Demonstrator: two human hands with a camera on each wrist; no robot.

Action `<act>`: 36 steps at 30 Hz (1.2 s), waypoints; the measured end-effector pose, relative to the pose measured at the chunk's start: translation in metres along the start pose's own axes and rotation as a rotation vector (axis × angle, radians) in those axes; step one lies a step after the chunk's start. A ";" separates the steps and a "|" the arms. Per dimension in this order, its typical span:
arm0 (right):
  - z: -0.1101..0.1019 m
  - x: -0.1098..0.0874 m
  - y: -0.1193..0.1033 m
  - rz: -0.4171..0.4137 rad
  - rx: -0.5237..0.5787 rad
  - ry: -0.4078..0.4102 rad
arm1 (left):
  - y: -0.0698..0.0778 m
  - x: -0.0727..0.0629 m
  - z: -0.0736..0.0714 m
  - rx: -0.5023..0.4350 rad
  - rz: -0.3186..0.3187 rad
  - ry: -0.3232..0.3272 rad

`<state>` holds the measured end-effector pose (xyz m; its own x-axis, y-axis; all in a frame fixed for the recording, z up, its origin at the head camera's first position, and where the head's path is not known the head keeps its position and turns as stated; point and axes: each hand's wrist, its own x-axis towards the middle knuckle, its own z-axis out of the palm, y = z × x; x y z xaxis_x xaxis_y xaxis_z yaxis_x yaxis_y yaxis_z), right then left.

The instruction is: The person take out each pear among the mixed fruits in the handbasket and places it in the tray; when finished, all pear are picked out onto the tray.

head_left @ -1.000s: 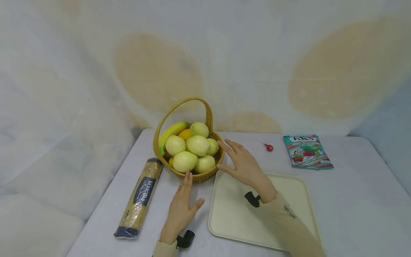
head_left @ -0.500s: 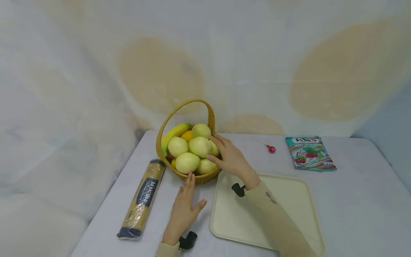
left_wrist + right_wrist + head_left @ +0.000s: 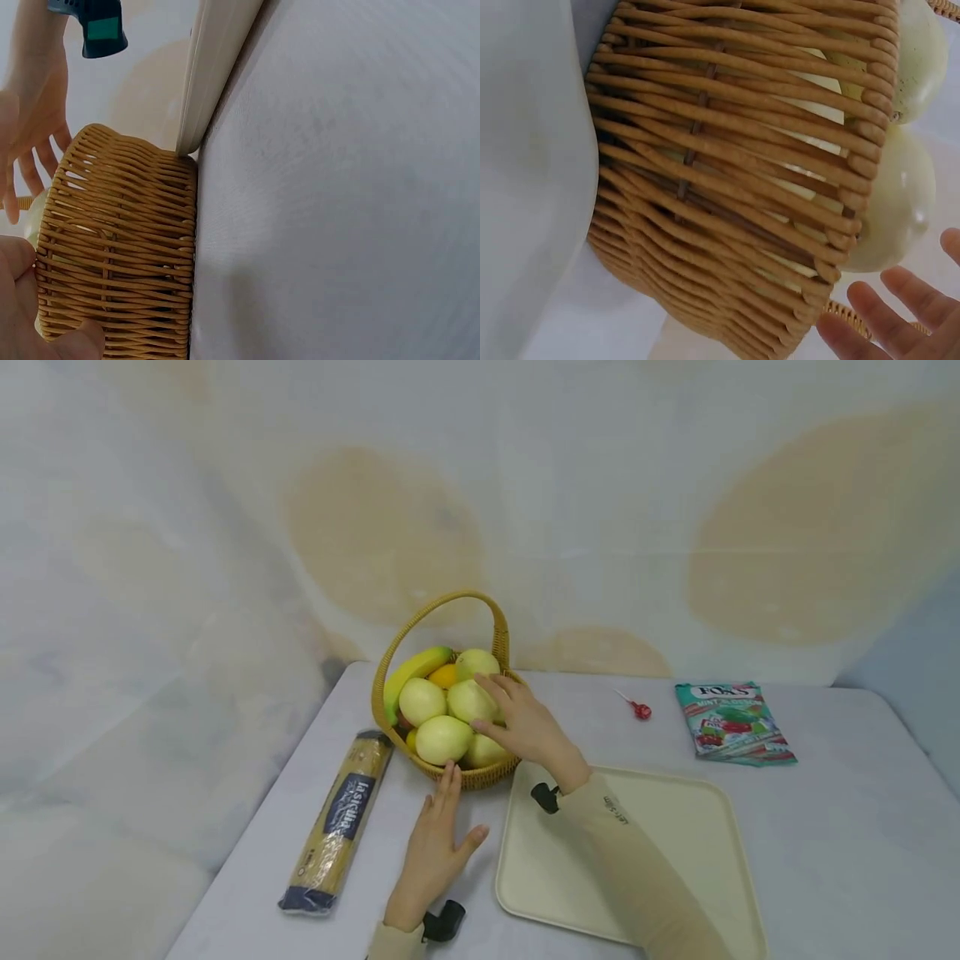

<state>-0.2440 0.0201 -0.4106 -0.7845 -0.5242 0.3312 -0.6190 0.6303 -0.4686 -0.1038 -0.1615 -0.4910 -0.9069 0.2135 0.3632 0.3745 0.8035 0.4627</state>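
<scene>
A wicker basket (image 3: 487, 777) with a tall arched handle holds several pale green round fruits (image 3: 442, 740), a banana (image 3: 414, 677) and an orange (image 3: 443, 676). Over the basket's right side reaches my right hand (image 3: 528, 727), its fingers spread above the pale green fruits and partly hiding them. In the right wrist view its fingertips come up beside one of the pale fruits (image 3: 900, 202). My left hand (image 3: 431, 852) is stretched out in front of the basket, fingers straight, fingertips right at the front rim. Neither hand grips anything.
A beige tray (image 3: 697, 852) lies right of the basket, under the right forearm. A packet of spaghetti (image 3: 337, 822) lies to the left. Behind the tray are a red lollipop (image 3: 641, 710) and a green candy bag (image 3: 735, 724). A cloth backdrop stands behind the table.
My right hand has moved left from beside the basket's rim to over the fruits. The left hand stays at the front rim. The whole head view has shifted slightly.
</scene>
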 end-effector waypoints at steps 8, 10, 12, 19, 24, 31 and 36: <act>0.006 0.008 -0.003 -0.008 0.031 -0.019 | -0.001 0.001 -0.001 0.005 0.013 0.021; 0.007 0.011 -0.004 -0.005 0.038 -0.024 | -0.002 0.000 0.000 0.007 0.017 0.027; 0.009 0.014 -0.005 0.006 0.045 -0.031 | -0.002 0.000 0.000 0.008 0.018 0.028; 0.020 0.023 -0.004 0.027 0.038 -0.009 | -0.001 0.000 0.001 0.009 0.006 0.019; 0.027 0.026 -0.003 0.031 0.004 0.043 | 0.001 -0.001 0.002 0.028 0.007 0.016; 0.028 0.028 -0.004 0.059 0.029 0.059 | 0.001 -0.001 0.004 0.035 0.012 0.021; 0.026 0.027 -0.004 0.060 0.072 0.081 | 0.000 0.000 0.002 0.043 0.009 0.020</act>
<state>-0.2613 -0.0116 -0.4210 -0.8226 -0.4368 0.3641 -0.5685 0.6149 -0.5466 -0.1041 -0.1604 -0.4929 -0.8993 0.2102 0.3836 0.3737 0.8249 0.4242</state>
